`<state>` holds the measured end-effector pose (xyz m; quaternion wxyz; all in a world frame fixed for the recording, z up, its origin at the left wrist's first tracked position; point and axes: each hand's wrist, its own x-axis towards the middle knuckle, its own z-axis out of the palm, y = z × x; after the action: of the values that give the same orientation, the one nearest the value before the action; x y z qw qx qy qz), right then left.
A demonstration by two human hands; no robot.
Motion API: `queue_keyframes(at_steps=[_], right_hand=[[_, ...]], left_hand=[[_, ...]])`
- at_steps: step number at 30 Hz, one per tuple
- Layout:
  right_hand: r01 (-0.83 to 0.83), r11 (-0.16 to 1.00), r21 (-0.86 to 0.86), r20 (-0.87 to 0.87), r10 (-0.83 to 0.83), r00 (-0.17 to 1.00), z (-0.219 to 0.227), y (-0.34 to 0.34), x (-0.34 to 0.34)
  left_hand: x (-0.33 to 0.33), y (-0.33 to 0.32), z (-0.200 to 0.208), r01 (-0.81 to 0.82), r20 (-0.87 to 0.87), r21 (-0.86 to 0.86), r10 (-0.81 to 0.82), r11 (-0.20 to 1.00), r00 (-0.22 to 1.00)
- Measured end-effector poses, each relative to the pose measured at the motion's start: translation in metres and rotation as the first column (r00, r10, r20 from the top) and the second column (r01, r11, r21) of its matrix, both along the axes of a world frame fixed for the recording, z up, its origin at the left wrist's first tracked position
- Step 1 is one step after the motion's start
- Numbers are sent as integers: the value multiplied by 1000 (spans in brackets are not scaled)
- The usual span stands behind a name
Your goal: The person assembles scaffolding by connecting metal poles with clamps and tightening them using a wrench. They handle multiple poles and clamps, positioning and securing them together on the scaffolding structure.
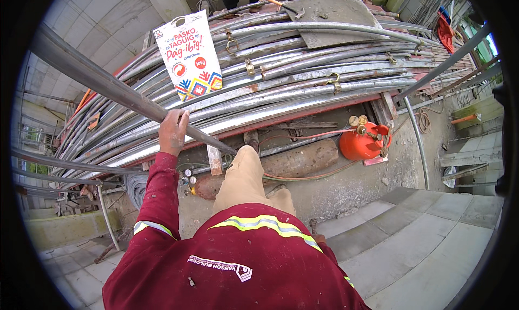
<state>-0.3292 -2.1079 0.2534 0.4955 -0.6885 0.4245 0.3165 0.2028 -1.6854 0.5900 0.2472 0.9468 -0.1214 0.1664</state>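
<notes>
Metal pipes (270, 100) were heaped broadly. In front of them, a grey pole (121, 92) was slanted, gripped by the curled fingers of the left hand (173, 131). The right hand (320, 238) was mostly hidden; its opening and hold could not be told.

An orange gas tank (358, 147) sits beside a rusty lying cylinder (303, 158)

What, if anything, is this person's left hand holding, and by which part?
The left hand is closed around a long grey pipe, along its length, nearer its lower-right end in the picture.
</notes>
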Motion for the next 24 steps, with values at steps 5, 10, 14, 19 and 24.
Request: queue_keyframes(at_steps=[5, 10, 14, 19, 24], right_hand=[[34, 965, -260, 62, -18, 998, -34, -29, 77], [213, 970, 118, 316, -240, 918, 65, 4, 297], [102, 994, 50, 614, -111, 781, 175, 11, 443], [-51, 971, -232, 739, 210, 640, 192, 24, 619], [-218, 963, 160, 625, 72, 777, 213, 42, 782]], left_hand=[[6, -6, -2, -25, -26, -30, 24, 999, 999], [9, -26, -19, -233, -233, -254, 174, 939, 957], [91, -105, -74, -131, -324, -505, -47, 853, 945], [270, -153, -116, -150, -269, -662, -46, 734, 962], [443, -129, -175, -70, -182, -629, -59, 774, 982]])
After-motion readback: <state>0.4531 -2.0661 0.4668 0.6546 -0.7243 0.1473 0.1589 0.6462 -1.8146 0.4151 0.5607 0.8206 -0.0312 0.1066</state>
